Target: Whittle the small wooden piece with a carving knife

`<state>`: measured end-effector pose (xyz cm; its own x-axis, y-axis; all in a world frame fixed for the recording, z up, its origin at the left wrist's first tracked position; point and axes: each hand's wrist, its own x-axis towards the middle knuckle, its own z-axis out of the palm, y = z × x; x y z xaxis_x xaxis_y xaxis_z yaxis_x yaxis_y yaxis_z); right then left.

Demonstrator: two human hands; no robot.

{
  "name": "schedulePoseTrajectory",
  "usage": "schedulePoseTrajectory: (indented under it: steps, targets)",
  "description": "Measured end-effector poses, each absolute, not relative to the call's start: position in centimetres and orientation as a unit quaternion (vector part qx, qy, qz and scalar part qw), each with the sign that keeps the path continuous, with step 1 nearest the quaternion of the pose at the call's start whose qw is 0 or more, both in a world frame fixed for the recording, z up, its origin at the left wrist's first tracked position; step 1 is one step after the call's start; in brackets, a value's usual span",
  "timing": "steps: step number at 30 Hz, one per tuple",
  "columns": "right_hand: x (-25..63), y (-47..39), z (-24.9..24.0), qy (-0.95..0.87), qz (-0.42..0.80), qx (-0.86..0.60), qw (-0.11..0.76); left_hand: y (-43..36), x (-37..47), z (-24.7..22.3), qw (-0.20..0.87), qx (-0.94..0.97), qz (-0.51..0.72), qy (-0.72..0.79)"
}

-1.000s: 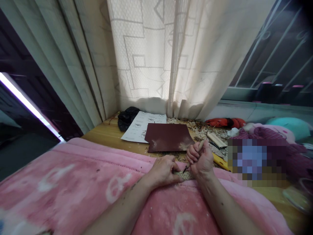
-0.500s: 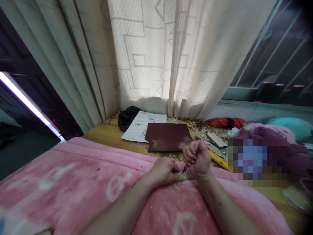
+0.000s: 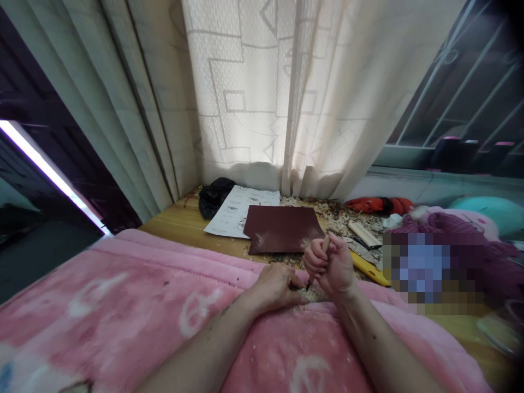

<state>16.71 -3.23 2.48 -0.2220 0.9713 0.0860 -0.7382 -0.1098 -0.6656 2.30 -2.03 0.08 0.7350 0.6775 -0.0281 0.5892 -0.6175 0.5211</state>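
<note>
My right hand point(image 3: 331, 266) is closed in a fist around a carving tool. Its wooden handle point(image 3: 326, 244) pokes out above the fingers and its thin dark tip point(image 3: 309, 284) points down. Below that tip lies a pale, rough-textured piece point(image 3: 315, 295), partly covered by my hands. My left hand point(image 3: 275, 285) is closed on the piece's left side, its thumb and fingers bent around the edge. Both forearms rest over a pink fleece blanket point(image 3: 135, 305).
Beyond the blanket, a wooden table point(image 3: 172, 225) carries a maroon sheet point(image 3: 282, 226), printed paper point(image 3: 229, 218), a black bag point(image 3: 215, 196) and scattered shavings point(image 3: 333, 210). Right of my hands lie a yellow tool point(image 3: 370, 269), a pale block point(image 3: 363, 234) and a red cloth item point(image 3: 379, 205).
My right fist has turned slightly and lifted a little, so more of the wooden handle shows and the tip sits slightly lower. My left hand stays almost still.
</note>
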Motion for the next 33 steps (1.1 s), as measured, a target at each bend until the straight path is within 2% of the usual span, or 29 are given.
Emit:
schedulePoseTrajectory:
  steps: [3, 7, 14, 20, 33]
  targets:
    - [16.9, -3.2, 2.2, -0.311, 0.734, -0.177, 0.577, -1.9, 2.3, 0.0, 0.259, 0.893, 0.078, 0.359]
    - [16.8, -3.0, 1.9, -0.272, 0.717, -0.187, 0.615, -1.9, 2.3, 0.0, 0.247, 0.896, 0.085, 0.359]
    - [16.0, -2.5, 1.4, -0.155, 0.588, -0.322, 0.725, -1.9, 2.4, -0.2, 0.252, 0.893, 0.088, 0.361]
    - [15.5, -2.7, 1.1, -0.134, 0.508, -0.362, 0.77, -1.8, 2.4, -0.3, 0.263, 0.889, 0.085, 0.364]
    - [16.9, -2.8, 0.8, -0.171, 0.641, -0.248, 0.706, -1.9, 2.2, -0.7, 0.255, 0.889, 0.103, 0.365]
